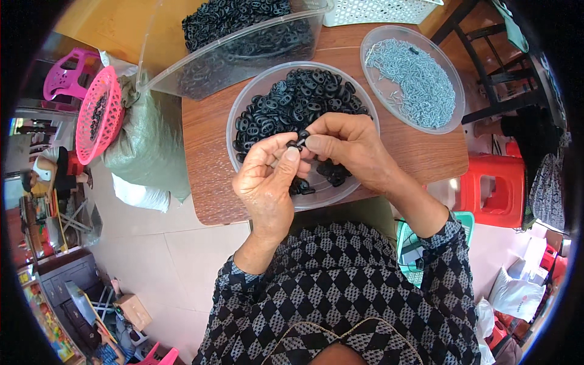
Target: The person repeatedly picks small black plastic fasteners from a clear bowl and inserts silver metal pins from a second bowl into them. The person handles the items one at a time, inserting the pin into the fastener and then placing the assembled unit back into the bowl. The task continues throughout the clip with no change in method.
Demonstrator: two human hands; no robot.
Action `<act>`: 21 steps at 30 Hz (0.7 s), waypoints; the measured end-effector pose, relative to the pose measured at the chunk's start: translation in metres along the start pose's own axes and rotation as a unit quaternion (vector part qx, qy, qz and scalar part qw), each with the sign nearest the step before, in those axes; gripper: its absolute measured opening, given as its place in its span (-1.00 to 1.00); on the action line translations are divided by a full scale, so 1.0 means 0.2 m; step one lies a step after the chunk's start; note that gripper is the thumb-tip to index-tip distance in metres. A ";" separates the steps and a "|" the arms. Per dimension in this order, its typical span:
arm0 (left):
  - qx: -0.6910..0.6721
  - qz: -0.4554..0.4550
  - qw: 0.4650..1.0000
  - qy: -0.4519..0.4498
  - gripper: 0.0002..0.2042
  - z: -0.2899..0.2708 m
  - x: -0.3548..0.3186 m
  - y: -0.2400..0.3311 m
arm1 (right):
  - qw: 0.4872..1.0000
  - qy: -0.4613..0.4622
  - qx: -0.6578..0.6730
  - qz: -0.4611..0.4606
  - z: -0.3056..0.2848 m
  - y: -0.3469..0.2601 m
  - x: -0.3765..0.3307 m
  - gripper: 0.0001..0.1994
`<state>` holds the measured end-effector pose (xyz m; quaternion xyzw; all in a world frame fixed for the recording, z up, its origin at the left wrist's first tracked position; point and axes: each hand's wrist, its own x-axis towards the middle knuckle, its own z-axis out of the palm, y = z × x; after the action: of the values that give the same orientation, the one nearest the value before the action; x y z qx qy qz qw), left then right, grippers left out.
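Note:
Above the near side of a clear round tub, my hands meet fingertip to fingertip. My left hand is closed in a pinch on a small black plastic piece. Thumb and forefinger of my right hand pinch another small black piece right against it. A pale sliver shows between the two pieces, too small to make out. Under my hands, the tub holds a heap of black two-holed plastic pieces. To the right, a shallow round tray carries many small silvery pins or screws.
Behind the tub, a large clear bin holds more black pieces. A white basket stands at the table's back. Left are a pink basket and a green sack; right, a red stool and a dark chair.

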<state>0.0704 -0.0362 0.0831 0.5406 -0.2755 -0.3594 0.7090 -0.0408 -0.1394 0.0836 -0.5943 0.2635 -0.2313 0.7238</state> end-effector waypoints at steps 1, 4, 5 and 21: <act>-0.005 0.003 1.000 -0.001 -0.82 0.00 0.00 -0.01 | 1.000 0.006 0.020 0.011 0.00 0.00 -0.01 -0.84; -0.002 0.008 0.999 0.038 -0.83 0.00 0.02 0.01 | 0.996 0.010 0.074 0.047 -0.02 0.01 -0.02 -0.84; -0.001 0.013 0.999 0.052 -0.83 -0.01 0.02 0.02 | 0.994 0.006 0.087 0.063 -0.03 0.01 -0.02 -0.84; -0.012 -0.001 0.999 0.041 -0.83 0.04 0.00 0.03 | 0.978 0.053 0.188 0.072 0.02 0.05 -0.05 -0.86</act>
<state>0.0651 -0.0399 0.0909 0.5468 -0.2415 -0.3404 0.7258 -0.0459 -0.1281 0.0760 -0.4144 0.2952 -0.2553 0.8222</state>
